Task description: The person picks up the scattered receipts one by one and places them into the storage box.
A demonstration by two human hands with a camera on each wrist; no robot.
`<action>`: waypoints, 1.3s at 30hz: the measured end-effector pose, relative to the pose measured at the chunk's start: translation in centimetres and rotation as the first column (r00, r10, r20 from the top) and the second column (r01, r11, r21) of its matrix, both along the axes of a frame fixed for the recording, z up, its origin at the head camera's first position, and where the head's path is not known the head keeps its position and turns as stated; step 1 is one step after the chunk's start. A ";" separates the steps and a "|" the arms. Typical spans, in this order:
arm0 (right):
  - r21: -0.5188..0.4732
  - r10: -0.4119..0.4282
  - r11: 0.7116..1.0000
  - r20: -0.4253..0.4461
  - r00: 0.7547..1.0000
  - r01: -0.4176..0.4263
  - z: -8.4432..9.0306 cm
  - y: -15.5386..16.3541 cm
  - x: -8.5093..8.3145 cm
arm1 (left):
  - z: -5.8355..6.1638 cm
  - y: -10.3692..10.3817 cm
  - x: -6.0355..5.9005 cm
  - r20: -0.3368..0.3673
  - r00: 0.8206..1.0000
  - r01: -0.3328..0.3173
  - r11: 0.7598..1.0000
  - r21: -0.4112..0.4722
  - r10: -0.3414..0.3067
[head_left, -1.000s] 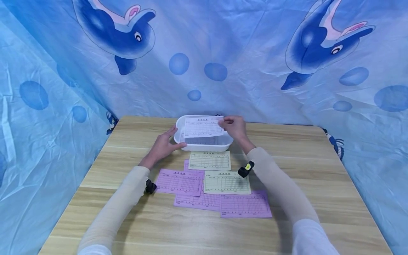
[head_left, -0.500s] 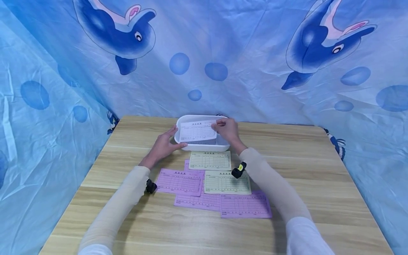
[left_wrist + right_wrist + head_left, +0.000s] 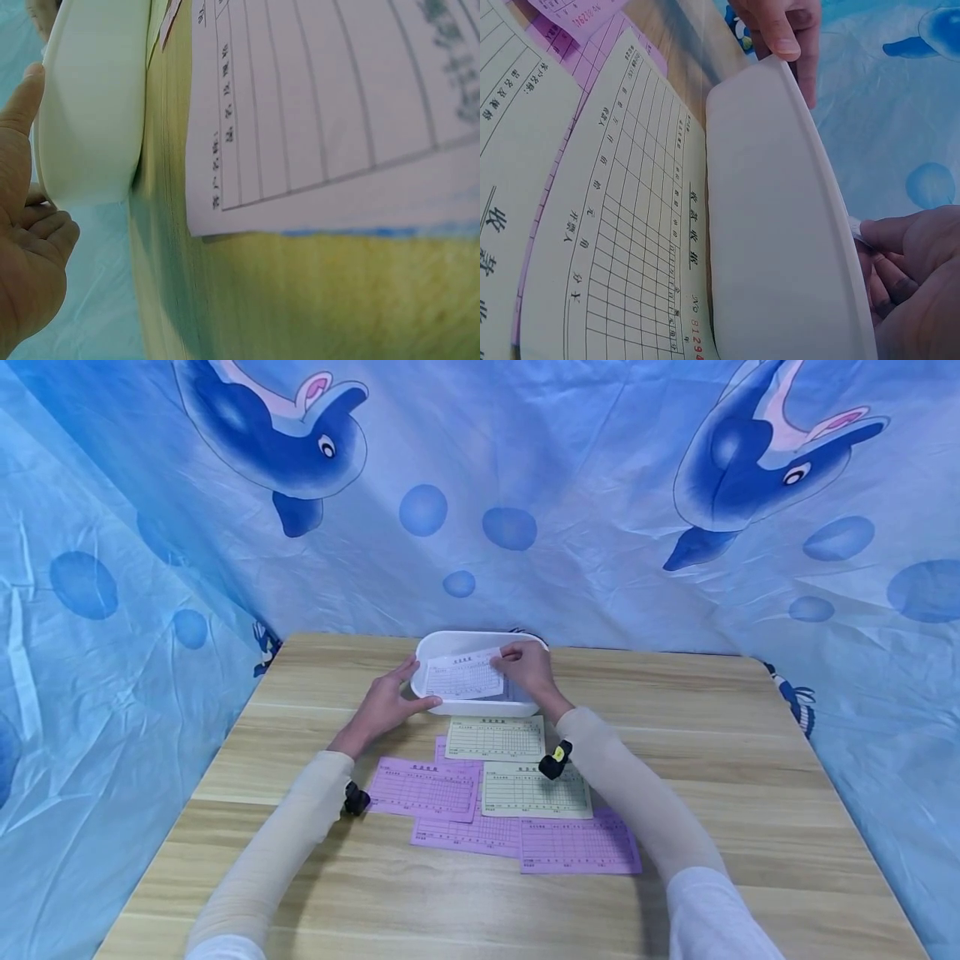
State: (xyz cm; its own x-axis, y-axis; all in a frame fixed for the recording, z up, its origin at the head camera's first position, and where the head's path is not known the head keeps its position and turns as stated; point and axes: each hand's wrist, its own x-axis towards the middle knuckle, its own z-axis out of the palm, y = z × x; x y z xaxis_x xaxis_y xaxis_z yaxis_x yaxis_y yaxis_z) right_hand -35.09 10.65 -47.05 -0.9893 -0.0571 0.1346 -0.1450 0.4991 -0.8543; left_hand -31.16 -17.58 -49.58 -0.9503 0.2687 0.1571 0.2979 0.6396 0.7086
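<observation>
Right hand point(image 3: 531, 670): the fingertips pinch the right edge of a white form sheet point(image 3: 462, 675). The sheet lies tilted inside the opening of the white tray point(image 3: 525, 703), its left part low in the tray and its right edge at the grip. In the right wrist view the same hand point(image 3: 911, 285) sits at the tray's rim point(image 3: 832, 217) with a sliver of white paper between the fingers.

Left hand point(image 3: 384, 704): it rests against the tray's left end, thumb along the near wall and fingers straight toward the rim; it grasps nothing. In the left wrist view the thumb point(image 3: 22, 97) touches the tray wall point(image 3: 94, 97) while the other fingers curl loosely.

The tray stands at the far middle of the wooden table point(image 3: 750, 760). Dark contents under the sheet cannot be identified.

Just in front of the tray lies a yellow form point(image 3: 495, 738). A second yellow form point(image 3: 525, 792) lies nearer the person, partly under the right forearm. Purple forms surround these: one to the left point(image 3: 422, 788), one beneath the stack point(image 3: 463, 835), and one at the near right point(image 3: 576, 846). The forms overlap one another and lie between the two forearms. A small black device is strapped to each wrist.

A blue cloth printed with dolphins point(image 3: 480, 485) hangs behind and beside the table.
</observation>
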 end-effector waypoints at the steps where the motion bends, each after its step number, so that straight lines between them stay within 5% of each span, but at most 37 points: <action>1: 0.009 0.004 1.000 -0.003 1.000 -0.004 0.0 0.0 0.0 | 0.0 0.0 0.0 0.002 1.000 0.001 1.000 0.001 -0.001; 13: -0.009 0.007 1.000 0.049 0.999 -0.006 0.5 0.8 0.0 | 0.1 0.3 -0.1 -0.021 1.000 0.013 1.000 0.000 -0.013; 25: -0.138 0.127 0.982 0.000 0.992 -0.126 2.8 3.3 1.1 | 0.2 0.2 -0.2 -0.007 1.000 0.001 1.000 -0.004 -0.001; 39: -0.170 0.152 0.972 -0.074 0.986 -0.162 5.2 6.0 5.3 | 0.1 -0.1 -0.2 -0.003 1.000 -0.004 1.000 -0.006 0.004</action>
State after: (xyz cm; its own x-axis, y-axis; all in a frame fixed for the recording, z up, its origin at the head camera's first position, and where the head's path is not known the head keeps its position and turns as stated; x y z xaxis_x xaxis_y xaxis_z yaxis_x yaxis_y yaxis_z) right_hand -29.75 16.63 -41.88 -0.9596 -0.1814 0.2149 -0.2633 0.3102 -0.9135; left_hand -31.37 -17.64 -49.44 -0.9509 0.2660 0.1581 0.2974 0.6447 0.7042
